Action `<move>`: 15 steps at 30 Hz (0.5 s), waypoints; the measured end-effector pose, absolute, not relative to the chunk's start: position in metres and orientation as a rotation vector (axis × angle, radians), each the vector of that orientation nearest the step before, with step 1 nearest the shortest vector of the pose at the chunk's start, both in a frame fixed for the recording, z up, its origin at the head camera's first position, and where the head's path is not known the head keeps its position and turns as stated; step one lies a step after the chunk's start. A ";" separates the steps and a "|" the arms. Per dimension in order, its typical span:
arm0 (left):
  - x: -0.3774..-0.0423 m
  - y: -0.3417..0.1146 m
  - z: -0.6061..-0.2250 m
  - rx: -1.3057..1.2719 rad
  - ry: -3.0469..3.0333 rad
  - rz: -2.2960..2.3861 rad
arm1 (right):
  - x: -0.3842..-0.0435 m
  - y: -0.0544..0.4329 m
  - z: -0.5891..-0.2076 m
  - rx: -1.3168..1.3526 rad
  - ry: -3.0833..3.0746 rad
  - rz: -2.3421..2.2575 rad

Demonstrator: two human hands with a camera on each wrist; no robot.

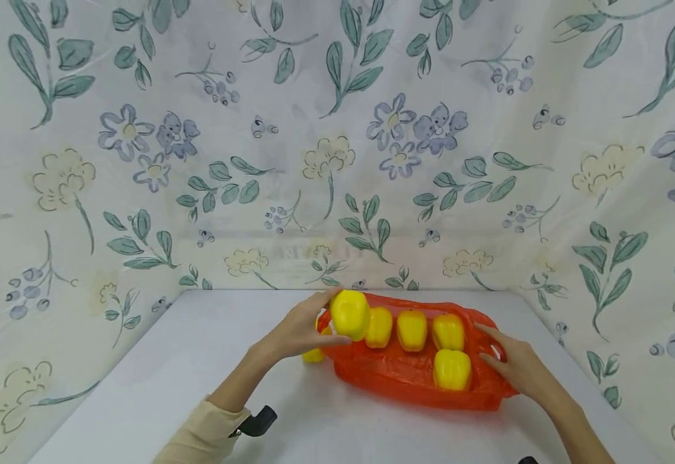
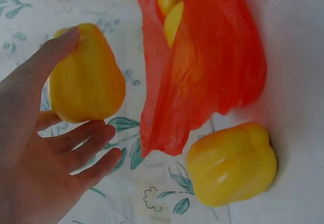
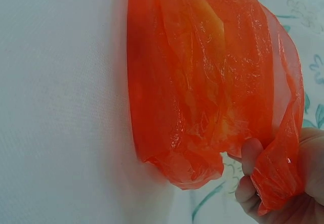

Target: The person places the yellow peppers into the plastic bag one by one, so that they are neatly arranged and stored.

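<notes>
A yellow bell pepper (image 1: 351, 314) is pinched between thumb and fingers of my left hand (image 1: 302, 327), raised at the left end of the red plastic bag (image 1: 386, 374). In the left wrist view the held bell pepper (image 2: 86, 77) appears whole, with the thumb over its top. My right hand (image 1: 517, 364) grips the bag's right end; the right wrist view shows bunched red plastic (image 3: 278, 178) between thumb and curled fingers. Several yellow bell peppers (image 1: 412, 330) sit inside the open bag. Beyond its left end another yellow bell pepper (image 2: 233, 163) lies on the table, mostly hidden by my left hand in the head view.
The bag and peppers are on a white table (image 1: 209, 335). Floral-patterned curtain (image 1: 291, 212) hangs close behind the table and along both sides. Black wrist camera gear (image 1: 258, 422) sits at my left wrist.
</notes>
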State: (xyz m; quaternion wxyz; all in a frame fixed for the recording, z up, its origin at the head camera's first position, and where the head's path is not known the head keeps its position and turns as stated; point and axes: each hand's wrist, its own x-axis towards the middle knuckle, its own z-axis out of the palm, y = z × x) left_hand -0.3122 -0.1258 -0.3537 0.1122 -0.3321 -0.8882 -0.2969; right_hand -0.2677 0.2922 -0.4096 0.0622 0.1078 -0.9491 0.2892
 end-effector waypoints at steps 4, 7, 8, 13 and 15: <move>-0.315 -0.111 -0.356 -1.043 -2.614 -0.889 | -0.265 0.293 -0.411 0.309 -2.878 0.885; -0.317 -0.101 -0.359 -1.066 -2.627 -0.914 | -0.264 0.294 -0.412 0.314 -2.875 0.881; -0.317 -0.098 -0.360 -1.068 -2.637 -0.921 | -0.264 0.294 -0.411 0.318 -2.872 0.875; -0.318 -0.085 -0.363 -1.085 -2.684 -0.960 | -0.265 0.294 -0.409 0.324 -2.860 0.857; -0.319 -0.081 -0.364 -1.090 -2.699 -0.966 | -0.266 0.292 -0.408 0.328 -2.859 0.871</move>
